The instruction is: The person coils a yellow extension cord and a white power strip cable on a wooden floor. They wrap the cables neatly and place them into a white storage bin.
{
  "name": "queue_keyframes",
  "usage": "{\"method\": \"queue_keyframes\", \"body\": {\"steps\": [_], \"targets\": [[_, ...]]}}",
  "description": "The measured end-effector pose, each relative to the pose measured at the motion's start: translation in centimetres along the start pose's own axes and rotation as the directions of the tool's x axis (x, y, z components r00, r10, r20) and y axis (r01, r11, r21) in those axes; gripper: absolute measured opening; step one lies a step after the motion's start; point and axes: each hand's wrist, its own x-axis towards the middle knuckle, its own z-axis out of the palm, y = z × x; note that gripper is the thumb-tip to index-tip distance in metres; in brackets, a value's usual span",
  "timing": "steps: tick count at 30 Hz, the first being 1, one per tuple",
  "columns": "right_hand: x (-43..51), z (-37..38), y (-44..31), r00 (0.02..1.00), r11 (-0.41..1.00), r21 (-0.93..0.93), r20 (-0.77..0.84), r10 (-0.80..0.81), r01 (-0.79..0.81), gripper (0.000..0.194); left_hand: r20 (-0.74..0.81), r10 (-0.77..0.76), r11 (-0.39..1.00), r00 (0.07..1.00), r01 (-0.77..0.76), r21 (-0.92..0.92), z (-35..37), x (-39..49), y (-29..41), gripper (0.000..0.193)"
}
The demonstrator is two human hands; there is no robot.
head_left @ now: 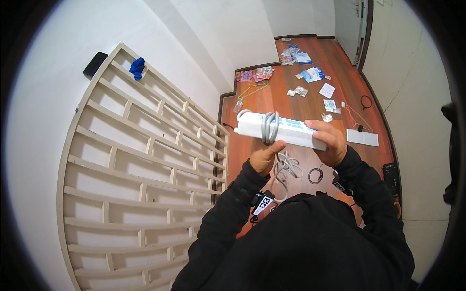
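A white power strip (295, 135), marked with light blue labels on top, is held up above the floor between both hands. Several turns of its grey cord (269, 127) wrap around the strip left of its middle. My left hand (265, 156) supports it from below, with the thumb by the wrapped cord; its other fingers are hidden behind the strip. At the right end, my right hand (331, 140) grips the body with fingers over the top. Loose grey cord (287, 163) hangs below or lies in tangled loops beneath.
A cream slatted lattice frame (145, 160) leans at the left wall, with a blue cloth (137, 68) near its top. Scattered over the wooden floor are a yellow hanger (253, 89), a plastic bottle (238, 106), a white panel (362, 138), a black cable coil (315, 176) and several packets (312, 74).
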Motion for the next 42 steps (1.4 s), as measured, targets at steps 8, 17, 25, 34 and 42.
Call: {"method": "queue_keyframes", "body": {"steps": [8,17,25,34,42], "targets": [[1.2,0.5,-1.5,0.997,0.997,0.002,0.005,-0.075,0.075,0.076,-0.092,0.158,0.986,0.983,-0.152,0.067,0.6,0.3,-0.7,0.065],[5.7,-1.1,-2.2,0.846,0.800,0.328,0.376,0.378,-0.503,0.049,0.097,-0.011,1.000,0.995,0.011,0.005,-0.6,-0.5,-0.2,0.078],[6.8,0.5,-1.6,0.799,0.803,0.183,0.359,0.483,-0.568,0.022,0.075,-0.052,0.998,0.996,0.051,0.020,-0.9,-0.7,-0.6,0.086],[5.3,1.9,-0.9,0.644,0.437,0.494,0.409,0.646,-0.752,0.038,0.127,-0.101,0.983,0.987,0.079,0.168,-2.0,-0.9,-0.4,0.087],[1.0,4.6,-0.9,0.413,-0.044,0.514,0.734,0.540,-0.856,0.064,0.210,-0.027,0.880,0.977,-0.076,0.468,-1.8,-0.9,1.3,0.063]]}}
